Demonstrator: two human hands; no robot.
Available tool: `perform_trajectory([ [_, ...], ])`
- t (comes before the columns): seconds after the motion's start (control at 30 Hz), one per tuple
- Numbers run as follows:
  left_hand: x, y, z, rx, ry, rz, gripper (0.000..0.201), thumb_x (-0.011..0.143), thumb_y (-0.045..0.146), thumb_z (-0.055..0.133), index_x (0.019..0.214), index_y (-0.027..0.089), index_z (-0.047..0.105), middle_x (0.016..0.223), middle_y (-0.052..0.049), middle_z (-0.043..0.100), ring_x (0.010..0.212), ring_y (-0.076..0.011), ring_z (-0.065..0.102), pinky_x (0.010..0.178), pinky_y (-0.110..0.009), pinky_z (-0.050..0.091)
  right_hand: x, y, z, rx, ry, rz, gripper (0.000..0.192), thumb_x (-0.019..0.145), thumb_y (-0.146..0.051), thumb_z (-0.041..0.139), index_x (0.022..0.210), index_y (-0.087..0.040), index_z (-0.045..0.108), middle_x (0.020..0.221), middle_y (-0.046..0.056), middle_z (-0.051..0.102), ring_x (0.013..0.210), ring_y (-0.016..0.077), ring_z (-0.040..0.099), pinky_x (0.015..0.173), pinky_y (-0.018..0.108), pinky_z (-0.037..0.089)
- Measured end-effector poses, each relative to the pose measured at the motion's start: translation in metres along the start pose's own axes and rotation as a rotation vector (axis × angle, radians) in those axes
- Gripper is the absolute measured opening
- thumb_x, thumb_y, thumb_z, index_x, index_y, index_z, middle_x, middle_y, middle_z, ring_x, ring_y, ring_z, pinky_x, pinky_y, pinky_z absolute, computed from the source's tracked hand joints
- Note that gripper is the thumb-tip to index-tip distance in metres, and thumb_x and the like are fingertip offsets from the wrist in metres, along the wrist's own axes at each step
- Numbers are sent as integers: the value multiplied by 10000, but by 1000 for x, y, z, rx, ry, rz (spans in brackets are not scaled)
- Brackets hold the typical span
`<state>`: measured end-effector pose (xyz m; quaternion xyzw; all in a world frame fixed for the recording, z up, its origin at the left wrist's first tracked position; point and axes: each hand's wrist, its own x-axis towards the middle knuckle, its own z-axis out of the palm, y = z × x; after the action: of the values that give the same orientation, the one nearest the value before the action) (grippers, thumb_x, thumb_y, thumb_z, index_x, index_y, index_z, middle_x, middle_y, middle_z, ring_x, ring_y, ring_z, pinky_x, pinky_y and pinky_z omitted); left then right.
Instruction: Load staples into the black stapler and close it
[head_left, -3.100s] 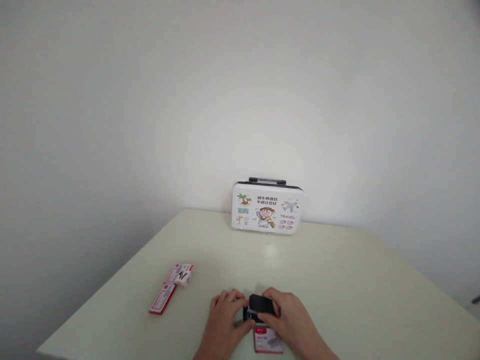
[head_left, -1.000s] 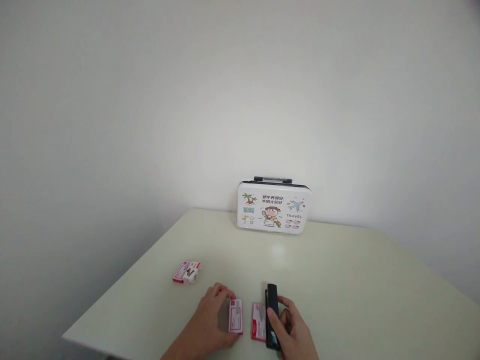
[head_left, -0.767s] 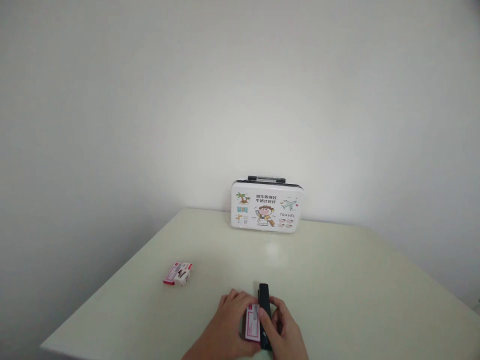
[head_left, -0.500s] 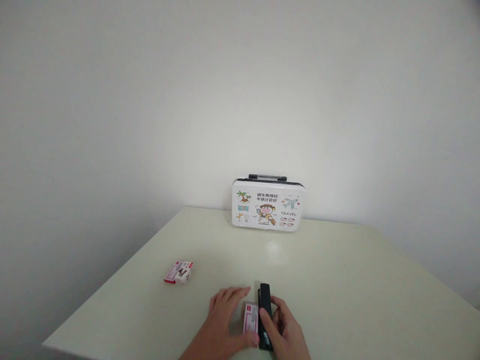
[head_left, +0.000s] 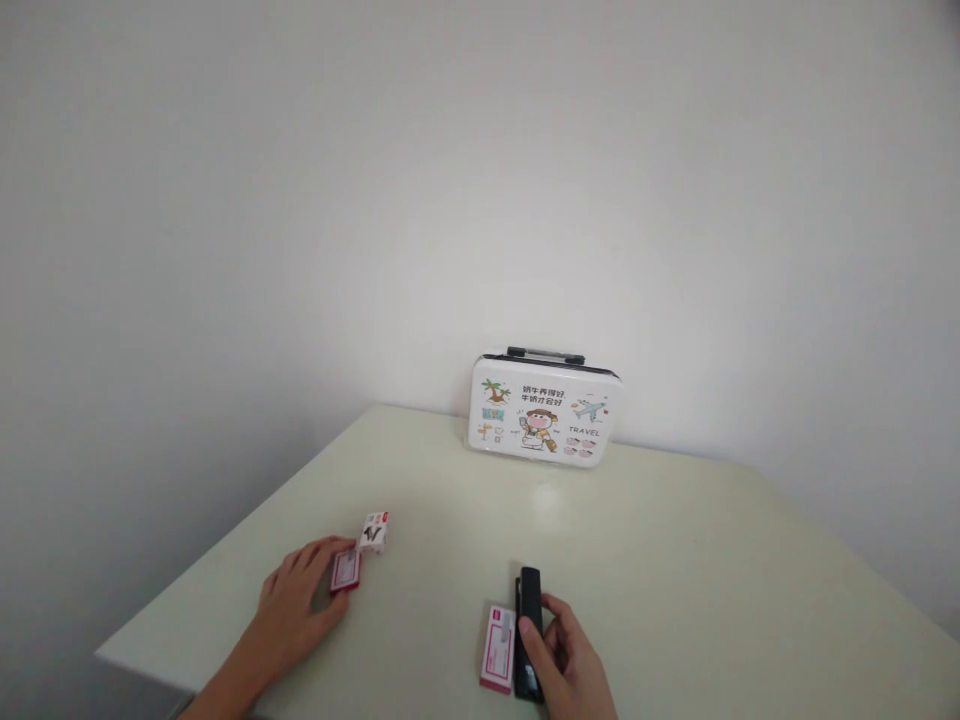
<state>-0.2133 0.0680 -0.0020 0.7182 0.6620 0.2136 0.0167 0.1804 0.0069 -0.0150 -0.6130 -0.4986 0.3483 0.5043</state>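
Left hand (head_left: 300,595): now far left, was beside the stapler half a second ago. Its fingers are clamped, thumb opposite, on a flat pink-and-white box (head_left: 346,570), which has shifted nearer the person and now sits just in front of a small white box (head_left: 373,532) with dark print; touching or not, can't tell. Second pink-and-white box (head_left: 497,648): lies on the tabletop (head_left: 675,560) right along the stapler's left side, left hand now off it. Black stapler (head_left: 529,630): lengthwise, same spot. White cartoon case (head_left: 544,410): upright at the back by the wall, unchanged. Right hand (head_left: 568,655): still on the stapler, thumb over the top, fingers closed around its right side.
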Motion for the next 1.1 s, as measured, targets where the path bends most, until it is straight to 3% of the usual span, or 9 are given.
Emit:
perform_trajectory([
  [0.13,-35,22,2,-130,17,76,528,838,340,637,1354,379,530,1403,-11,599,1300,-286,528,1072,-473,441,-1,3,2,15,1,2,683,821,-720,597,1198,-151,631,610,-76,415,564,159,459,548,283,356],
  [0.23,-47,61,6,-263,-6,136,556,797,285,678,1332,367,548,1347,-23,631,1267,-285,566,1078,-464,468,0,5,2,21,7,-1,674,819,-718,604,1195,-159,636,611,-77,410,564,159,453,549,284,358],
  [0.33,-45,115,8,-440,-59,189,609,776,212,662,1359,329,532,1363,-47,616,1280,-269,570,1111,-442,466,1,3,-3,2,-40,-5,658,842,-696,596,1223,-160,625,627,-73,420,580,163,462,560,285,366],
  [0.43,-34,164,3,-617,-199,237,681,758,154,648,1400,320,490,1385,-49,594,1298,-239,555,1147,-411,435,2,-5,-10,-21,-121,3,647,873,-662,581,1259,-142,599,657,-64,443,610,168,485,582,285,386],
  [0.53,-18,192,-2,-725,-309,297,668,728,133,673,1353,320,529,1370,-36,596,1288,-228,552,1155,-392,414,2,-13,-14,-19,-153,11,639,878,-637,592,1268,-131,595,666,-61,454,625,168,492,588,280,396],
  [0.67,2,201,-3,-774,-294,281,595,761,150,663,1328,291,549,1370,-51,592,1276,-232,543,1143,-392,401,1,-17,-14,10,-140,0,627,869,-621,616,1255,-126,609,651,-68,451,611,155,479,575,269,393],
  [0.77,8,200,-5,-774,-356,294,577,752,185,692,1307,284,568,1331,-46,613,1219,-235,568,1103,-373,428,1,-16,-13,22,-109,-10,618,874,-625,611,1239,-126,618,647,-71,439,604,148,464,569,267,381],
  [0.97,-6,196,-10,-762,-506,311,678,736,220,737,1374,338,541,1404,-31,576,1289,-255,535,1152,-392,393,0,-20,-16,2,-159,6,630,888,-634,592,1262,-128,610,659,-67,438,616,155,472,577,269,377],
  [1.1,-12,194,-5,-734,-598,355,794,722,365,843,1440,393,504,1494,-25,522,1372,-287,474,1198,-449,348,0,-21,-18,-36,-167,10,621,901,-632,572,1271,-134,601,664,-61,454,631,167,490,599,278,383],
])
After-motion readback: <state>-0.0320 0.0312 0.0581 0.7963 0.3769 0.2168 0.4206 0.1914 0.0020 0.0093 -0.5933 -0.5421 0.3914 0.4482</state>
